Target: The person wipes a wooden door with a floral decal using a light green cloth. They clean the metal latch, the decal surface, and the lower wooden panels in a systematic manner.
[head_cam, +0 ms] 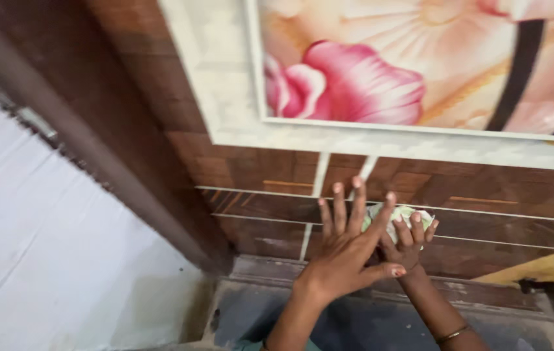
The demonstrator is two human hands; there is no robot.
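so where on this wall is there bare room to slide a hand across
Bare brown wood panelling lies left of the left hand, bordered by the dark door frame and the white-framed pink flower picture above. More bare panel runs right of the right hand. It is crowded where both hands overlap on the crumpled pale green cloth.

Left hand (347, 250) spread flat against brown wooden panel (257, 221), right hand (408, 242) pressing crumpled pale cloth (399, 218) to it, below framed pink flower picture (381, 71), white wall (43, 247) at left.
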